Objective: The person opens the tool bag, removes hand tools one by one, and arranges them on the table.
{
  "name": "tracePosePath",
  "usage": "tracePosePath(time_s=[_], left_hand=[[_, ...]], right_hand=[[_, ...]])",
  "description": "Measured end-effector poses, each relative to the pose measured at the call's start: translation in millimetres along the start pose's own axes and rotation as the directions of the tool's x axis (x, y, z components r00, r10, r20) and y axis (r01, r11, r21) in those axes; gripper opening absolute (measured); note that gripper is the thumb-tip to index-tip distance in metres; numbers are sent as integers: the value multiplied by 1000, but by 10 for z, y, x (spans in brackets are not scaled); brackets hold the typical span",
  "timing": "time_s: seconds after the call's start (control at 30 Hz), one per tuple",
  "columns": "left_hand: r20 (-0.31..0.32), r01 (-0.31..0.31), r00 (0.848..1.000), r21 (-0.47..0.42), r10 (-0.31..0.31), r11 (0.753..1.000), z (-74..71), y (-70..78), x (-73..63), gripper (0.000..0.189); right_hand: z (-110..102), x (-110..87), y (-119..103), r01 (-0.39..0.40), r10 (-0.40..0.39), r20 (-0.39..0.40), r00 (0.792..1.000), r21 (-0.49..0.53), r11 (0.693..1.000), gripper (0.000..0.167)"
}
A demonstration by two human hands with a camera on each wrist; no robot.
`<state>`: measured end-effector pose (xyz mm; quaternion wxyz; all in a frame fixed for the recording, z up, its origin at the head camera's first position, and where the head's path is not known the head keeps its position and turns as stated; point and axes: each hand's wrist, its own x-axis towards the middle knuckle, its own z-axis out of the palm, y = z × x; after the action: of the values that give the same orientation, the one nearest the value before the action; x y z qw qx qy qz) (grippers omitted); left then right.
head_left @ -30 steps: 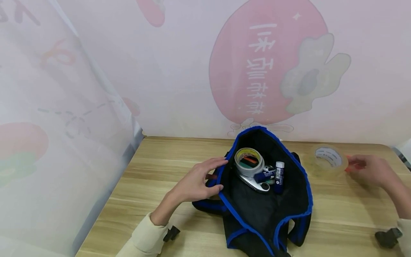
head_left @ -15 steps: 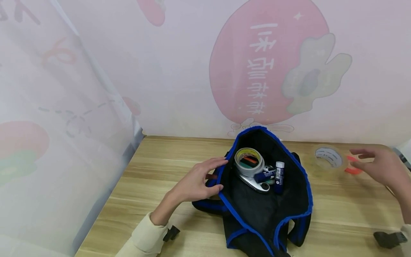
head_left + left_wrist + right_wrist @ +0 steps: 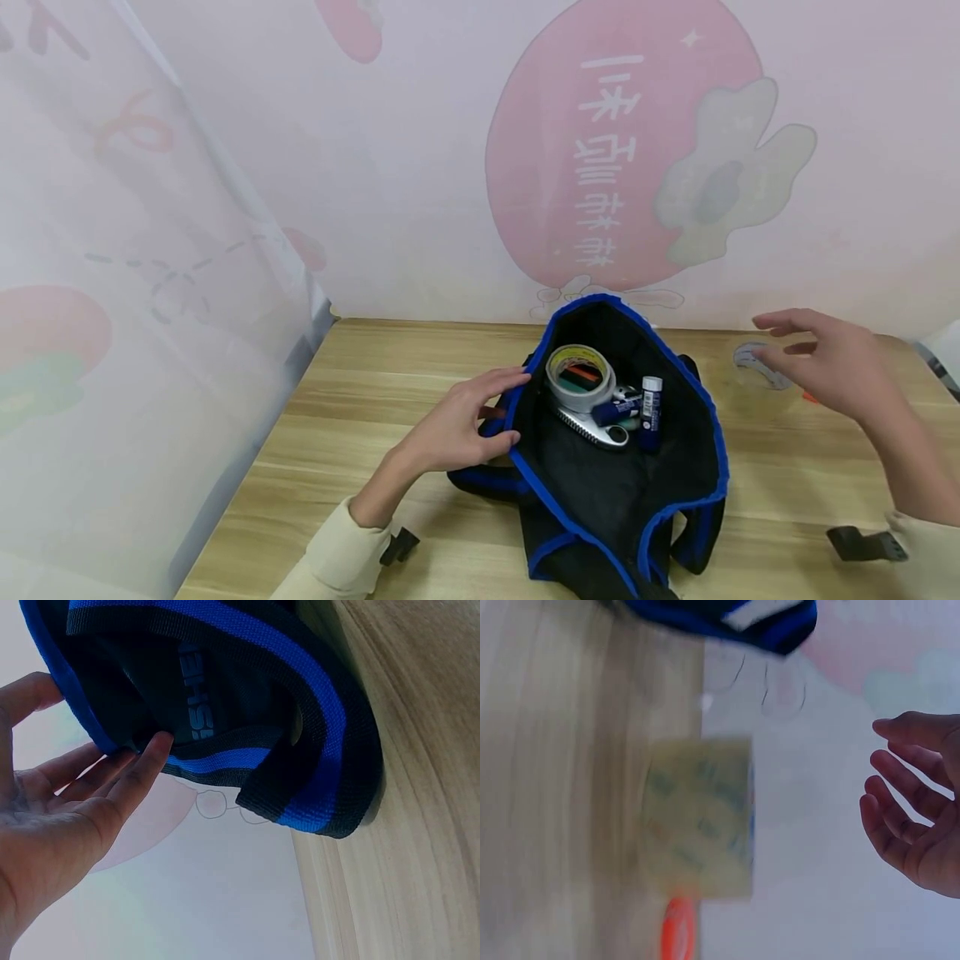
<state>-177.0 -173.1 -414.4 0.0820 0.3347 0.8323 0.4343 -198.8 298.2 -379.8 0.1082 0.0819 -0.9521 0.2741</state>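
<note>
A black bag with blue trim (image 3: 600,500) stands with its mouth spread on the wooden table. My left hand (image 3: 450,425) holds its left rim between thumb and fingers. Inside lie a pale tape roll (image 3: 588,400), a silver utility knife (image 3: 592,429), an upright glue stick (image 3: 651,417) with a white cap and another dark blue glue stick (image 3: 617,411). My right hand (image 3: 832,367) is raised with loose fingers and nothing in them. Below it sits a wide roll of clear packing tape (image 3: 697,817). Right behind the roll shows an orange object (image 3: 677,930), mostly covered by my hand in the head view.
A pale printed curtain (image 3: 405,183) hangs along the table's back edge and left side. The wooden table (image 3: 337,417) stretches out on both sides of the bag. A blue-and-black strap (image 3: 322,750) loops off the bag in the left wrist view.
My right hand has let go of the orange object beside the clear tape, then lifted and moved left over the roll. The left hand and bag stay put.
</note>
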Motion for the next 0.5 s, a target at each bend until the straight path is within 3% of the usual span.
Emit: tracePosePath(time_s=[0.17, 0.37, 0.5], left_hand=[[-2, -3, 1000, 1, 3, 1000, 1, -3, 4, 72], [-7, 2, 1000, 2, -2, 1000, 7, 8, 3, 72], [-15, 4, 1000, -9, -4, 1000, 9, 14, 0, 71]], right_hand=[[77, 33, -283, 124, -124, -7, 992, 47, 991, 38], [207, 115, -553, 284, -280, -62, 958, 72, 956, 38], [256, 154, -735, 340, -336, -64, 940, 78, 937, 39]])
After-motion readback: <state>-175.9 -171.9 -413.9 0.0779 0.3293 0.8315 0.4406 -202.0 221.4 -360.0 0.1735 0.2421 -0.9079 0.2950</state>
